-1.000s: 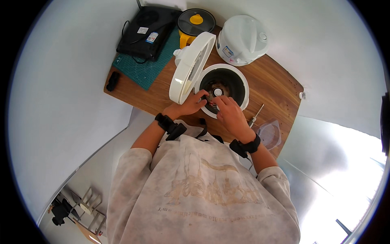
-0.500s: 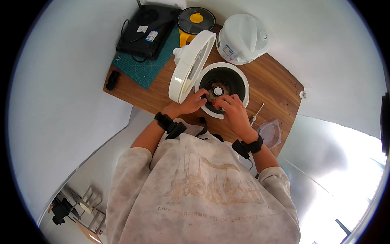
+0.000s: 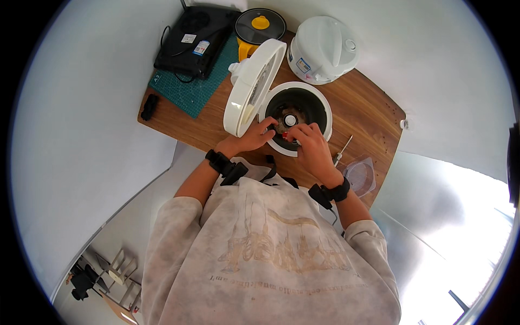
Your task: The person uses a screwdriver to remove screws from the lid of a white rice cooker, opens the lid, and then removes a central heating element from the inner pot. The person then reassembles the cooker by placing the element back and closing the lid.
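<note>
An open white rice cooker (image 3: 324,106) stands on the wooden table, its hinged lid (image 3: 241,108) raised on the left, with a round white centre piece (image 3: 290,120) in its dark interior. My left hand (image 3: 252,136) reaches over the left rim, fingers bent inside; whether they grip anything is hidden. My right hand (image 3: 311,147) is closed around a small red object (image 3: 285,135) low in the cooker, near my left fingertips; what exactly it is, I cannot make out. To the right lie a screwdriver (image 3: 340,153) and a clear plastic piece (image 3: 363,176).
Behind sit a white lidded appliance (image 3: 319,51) and a yellow pot with dark lid (image 3: 260,32). At back left a black flat appliance (image 3: 189,46) rests on a green mat (image 3: 189,97), beside a small black object (image 3: 149,108). White walls surround the table (image 3: 374,114).
Compared with a second ago, my right hand has shifted slightly up and right with its fingers curled tighter, and more of the red object shows. My left hand has barely moved.
</note>
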`<state>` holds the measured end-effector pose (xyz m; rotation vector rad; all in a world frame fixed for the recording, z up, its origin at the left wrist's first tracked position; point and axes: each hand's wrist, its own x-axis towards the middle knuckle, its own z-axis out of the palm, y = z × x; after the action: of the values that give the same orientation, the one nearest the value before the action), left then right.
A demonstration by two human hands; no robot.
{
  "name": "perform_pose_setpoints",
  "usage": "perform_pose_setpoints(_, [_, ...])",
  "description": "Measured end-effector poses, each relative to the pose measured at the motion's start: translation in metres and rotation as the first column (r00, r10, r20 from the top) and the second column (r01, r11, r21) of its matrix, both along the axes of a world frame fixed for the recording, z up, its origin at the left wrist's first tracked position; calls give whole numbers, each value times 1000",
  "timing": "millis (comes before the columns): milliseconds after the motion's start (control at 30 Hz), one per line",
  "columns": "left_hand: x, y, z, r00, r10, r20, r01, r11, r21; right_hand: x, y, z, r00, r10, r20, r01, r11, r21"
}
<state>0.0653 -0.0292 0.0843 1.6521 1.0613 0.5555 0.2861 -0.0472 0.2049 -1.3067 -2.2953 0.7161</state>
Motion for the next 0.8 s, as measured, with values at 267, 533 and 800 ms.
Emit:
perform_pose_setpoints(267, [-2,3,18,993,-61,-102,63,998,20,0,-2,-1,1000,-18,2,18,1000,-4])
perform_pose_setpoints(533, [-1,3,32,994,-33,-105,26,998,-65,1,-2,-2,1000,7,26,-7,1000,-5])
perform_pose_setpoints(800, [0,2,23,996,-26,-89,21,998,-58,1,-3,-4,998,27,49,-28,999,29])
